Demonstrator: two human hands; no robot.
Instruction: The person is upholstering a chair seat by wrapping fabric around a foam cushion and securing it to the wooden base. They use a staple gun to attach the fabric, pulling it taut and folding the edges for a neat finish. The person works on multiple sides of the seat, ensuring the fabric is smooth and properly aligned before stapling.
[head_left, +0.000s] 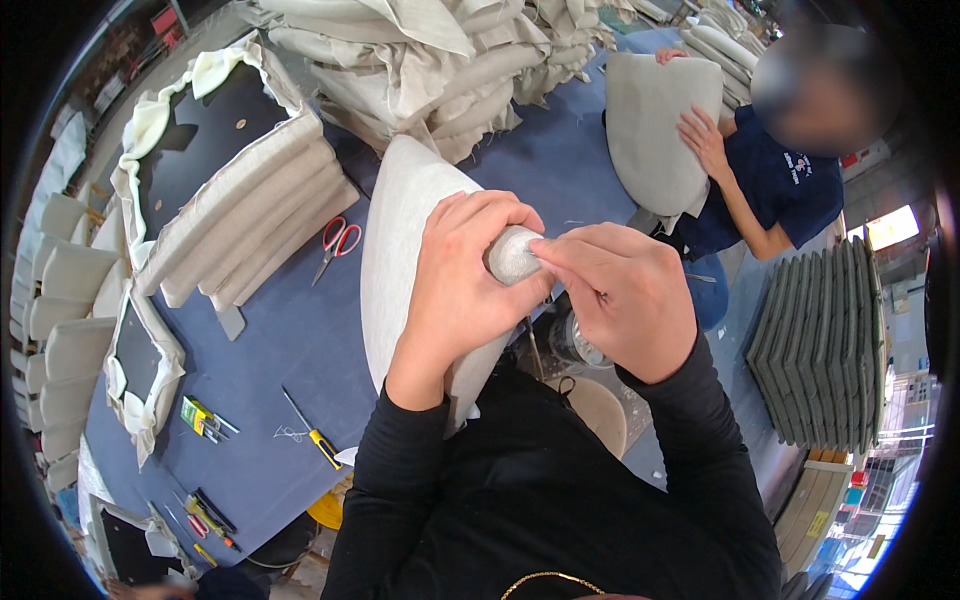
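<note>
The left hand [462,285] is wrapped around the near corner of a pale upholstered cushion panel [405,235], fingers curled over its rounded end, while the right hand [622,295] pinches the fabric at that same corner [513,255] between thumb and fingertips. The panel stands on edge above the blue worktable [290,350]; its long axis runs from the person's chest away up to the left, its narrow far tip pointing at the heap of loose beige fabric [450,70]. Left of the panel, red-handled scissors [338,243] lie on the blue surface, just beside a stack of channelled cushion covers [250,220]. Nearer than the scissors, open blue surface stretches to a yellow-handled tool [312,430]. Right of the panel, a co-worker's hands [705,140] rest on another grey cushion [655,130], well apart.
</note>
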